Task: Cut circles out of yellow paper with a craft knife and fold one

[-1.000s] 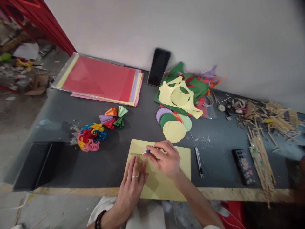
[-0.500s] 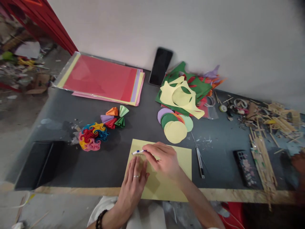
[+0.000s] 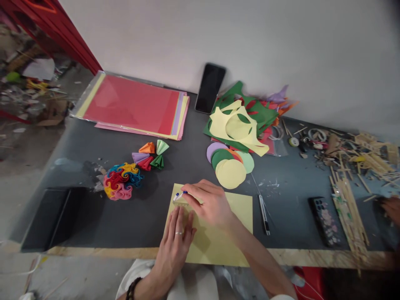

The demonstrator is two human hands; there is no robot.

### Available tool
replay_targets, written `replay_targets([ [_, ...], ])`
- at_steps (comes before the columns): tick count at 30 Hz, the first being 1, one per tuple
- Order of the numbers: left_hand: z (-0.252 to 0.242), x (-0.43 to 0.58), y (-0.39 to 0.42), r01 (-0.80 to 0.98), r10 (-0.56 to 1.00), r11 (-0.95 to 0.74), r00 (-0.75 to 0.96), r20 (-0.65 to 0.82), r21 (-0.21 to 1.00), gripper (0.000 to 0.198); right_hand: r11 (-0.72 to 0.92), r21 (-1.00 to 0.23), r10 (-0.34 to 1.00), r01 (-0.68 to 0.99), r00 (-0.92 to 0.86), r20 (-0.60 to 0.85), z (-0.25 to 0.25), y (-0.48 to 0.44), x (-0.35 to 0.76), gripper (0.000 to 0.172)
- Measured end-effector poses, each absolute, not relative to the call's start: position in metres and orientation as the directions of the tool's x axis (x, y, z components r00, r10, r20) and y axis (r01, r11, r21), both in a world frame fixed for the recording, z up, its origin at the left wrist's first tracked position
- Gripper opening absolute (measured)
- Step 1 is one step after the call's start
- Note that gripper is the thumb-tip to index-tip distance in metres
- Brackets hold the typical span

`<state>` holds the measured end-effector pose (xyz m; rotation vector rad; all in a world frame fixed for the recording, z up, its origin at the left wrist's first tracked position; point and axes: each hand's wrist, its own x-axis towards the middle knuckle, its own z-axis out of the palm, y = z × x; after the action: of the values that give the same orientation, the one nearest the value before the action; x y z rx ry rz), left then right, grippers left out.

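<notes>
A sheet of yellow paper (image 3: 223, 246) lies at the table's front edge. My left hand (image 3: 177, 233) rests flat on its left part, fingers stretched out, fingertips at a small clear ruler (image 3: 180, 203). Just above them, my right hand (image 3: 212, 202) pinches a small white and blue drawing compass (image 3: 176, 197), its legs apart over the ruler near the paper's upper left corner. My fingers hide part of the compass. Past the sheet lie overlapping paper circles (image 3: 231, 173) in several colours. To the right is a utility knife (image 3: 264, 214).
Folded paper cones (image 3: 145, 148) and a curled paper ornament (image 3: 121, 181) lie left, near a black case (image 3: 46, 216). Behind are sleeved coloured sheets (image 3: 134, 104), a phone (image 3: 211, 87) and cut paper scraps (image 3: 239, 121). Wooden sticks (image 3: 350, 212) and another phone (image 3: 325, 223) lie right.
My right hand has shifted slightly left and up. The compass's two legs now show spread apart, where before it appeared as one white length. My left hand stays in place.
</notes>
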<state>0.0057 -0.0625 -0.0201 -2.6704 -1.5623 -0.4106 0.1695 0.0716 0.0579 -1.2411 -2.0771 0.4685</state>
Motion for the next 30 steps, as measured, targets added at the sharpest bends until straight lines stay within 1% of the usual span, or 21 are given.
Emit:
replay_targets([
  [3, -0.017, 0.006, -0.061, 0.864, 0.855, -0.491, 0.454, 0.252, 0.11, 0.057, 0.477, -0.568, 0.875, 0.671, -0.304, 0.376, 0.06, 0.073, 0.174, 0.01],
  [7, -0.012, 0.006, -0.058, 0.856, 0.85, -0.511, 0.489, 0.195, 0.08, 0.069, 0.469, -0.538, 0.865, 0.7, -0.244, 0.438, 0.061, 0.071, 0.19, 0.003],
  [10, -0.012, 0.005, -0.057, 0.853, 0.846, -0.517, 0.494, 0.202, 0.078, 0.078, 0.49, -0.453, 0.831, 0.745, -0.241, 0.502, 0.06, 0.064, 0.205, 0.002],
  [12, -0.013, 0.004, -0.057, 0.857, 0.849, -0.508, 0.48, 0.222, 0.086, 0.081, 0.499, -0.355, 0.802, 0.79, -0.267, 0.534, 0.058, 0.054, 0.214, 0.003],
  [15, -0.015, 0.005, -0.058, 0.864, 0.856, -0.495, 0.466, 0.225, 0.091, 0.079, 0.522, -0.158, 0.738, 0.838, -0.351, 0.576, 0.056, 0.036, 0.226, 0.008],
  [18, -0.015, 0.005, -0.059, 0.868, 0.859, -0.49, 0.466, 0.211, 0.079, 0.072, 0.568, 0.042, 0.66, 0.822, -0.485, 0.573, 0.057, 0.018, 0.232, 0.009],
  [20, -0.015, 0.006, -0.059, 0.87, 0.861, -0.488, 0.466, 0.203, 0.073, 0.067, 0.575, 0.131, 0.637, 0.808, -0.543, 0.547, 0.062, 0.008, 0.23, 0.009],
  [23, -0.012, 0.006, -0.056, 0.864, 0.86, -0.495, 0.473, 0.194, 0.088, 0.059, 0.531, 0.165, 0.685, 0.831, -0.535, 0.494, 0.072, -0.003, 0.217, 0.017],
  [27, -0.003, 0.001, -0.053, 0.844, 0.847, -0.516, 0.478, 0.231, 0.144, 0.05, 0.537, 0.164, 0.728, 0.827, -0.553, 0.405, 0.087, -0.013, 0.195, 0.017],
  [30, 0.005, -0.006, -0.06, 0.841, 0.859, -0.502, 0.458, 0.227, 0.201, 0.045, 0.563, 0.161, 0.724, 0.81, -0.578, 0.376, 0.099, -0.01, 0.182, 0.02],
])
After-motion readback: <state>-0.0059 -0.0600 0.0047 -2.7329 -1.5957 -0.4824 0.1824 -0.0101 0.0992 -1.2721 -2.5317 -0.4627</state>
